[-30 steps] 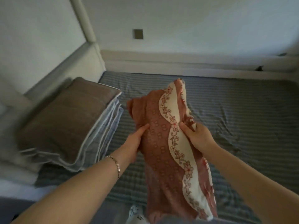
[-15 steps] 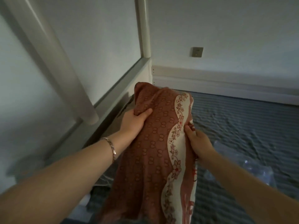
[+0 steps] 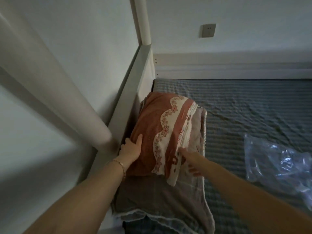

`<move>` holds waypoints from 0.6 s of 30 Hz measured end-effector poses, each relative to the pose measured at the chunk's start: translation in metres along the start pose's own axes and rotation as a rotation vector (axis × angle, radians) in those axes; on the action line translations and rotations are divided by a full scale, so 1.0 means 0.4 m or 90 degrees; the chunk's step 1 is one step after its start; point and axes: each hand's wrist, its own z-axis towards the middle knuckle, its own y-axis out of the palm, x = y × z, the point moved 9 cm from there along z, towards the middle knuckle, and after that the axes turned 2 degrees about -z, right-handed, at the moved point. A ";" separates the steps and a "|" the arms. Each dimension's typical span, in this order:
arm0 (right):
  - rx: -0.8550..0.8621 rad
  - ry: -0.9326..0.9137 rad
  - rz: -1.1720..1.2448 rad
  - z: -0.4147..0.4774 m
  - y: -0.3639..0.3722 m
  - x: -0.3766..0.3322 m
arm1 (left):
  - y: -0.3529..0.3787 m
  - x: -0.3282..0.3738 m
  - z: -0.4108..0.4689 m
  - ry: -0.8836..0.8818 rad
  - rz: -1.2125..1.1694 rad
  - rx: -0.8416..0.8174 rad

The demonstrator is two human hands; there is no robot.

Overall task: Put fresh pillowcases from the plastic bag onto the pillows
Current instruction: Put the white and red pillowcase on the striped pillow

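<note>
A pillow in a rust-red pillowcase [image 3: 152,125] with a cream floral border lies on top of a folded grey-brown quilt [image 3: 177,200] at the bed's left side, against the white bed frame. My left hand [image 3: 130,152] rests on the pillow's near left edge, fingers curled around its side. My right hand [image 3: 190,159] lies flat on the pillow's near right corner, fingers stretched out over the cream border. A clear plastic bag [image 3: 278,164] lies crumpled on the mattress at the right.
The bed has a grey striped sheet [image 3: 244,102]. A white bunk frame post [image 3: 50,85] slants across the left, and a white rail [image 3: 219,65] runs along the far wall. A wall socket [image 3: 207,30] sits above it.
The pillow was held upright in both hands in the air. It has moved left and down and now lies on the folded quilt, with my right hand opened flat on it.
</note>
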 end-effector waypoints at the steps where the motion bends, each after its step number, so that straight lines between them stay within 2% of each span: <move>1: -0.010 0.016 0.004 0.001 0.030 0.014 | -0.001 -0.012 0.004 0.023 0.008 0.013; 4: 0.006 -0.016 0.087 0.013 0.085 0.000 | -0.022 -0.019 -0.007 0.136 0.043 0.060; 7: 0.012 -0.056 -0.070 0.031 0.111 -0.004 | -0.027 -0.005 -0.033 0.228 0.033 0.081; 9: 0.066 -0.081 -0.172 0.032 0.074 -0.020 | -0.061 0.047 -0.072 0.298 0.017 0.163; 12: 0.065 -0.118 -0.096 0.013 0.002 -0.045 | -0.160 0.103 -0.159 0.411 -0.113 0.321; 13: 0.058 -0.114 -0.058 -0.003 -0.025 -0.030 | -0.168 0.106 -0.185 0.478 -0.083 0.337; 14: 0.048 -0.098 -0.045 -0.013 -0.045 0.006 | -0.153 0.099 -0.204 0.544 0.014 0.343; 15: 0.030 -0.059 -0.066 -0.013 -0.056 0.064 | -0.104 0.089 -0.210 0.595 0.161 0.309; 16: -0.013 0.012 -0.114 -0.021 -0.046 0.133 | -0.036 0.072 -0.212 0.605 0.316 0.204; 18: -0.081 0.134 -0.190 -0.013 -0.008 0.245 | 0.069 0.026 -0.181 0.500 0.550 -0.060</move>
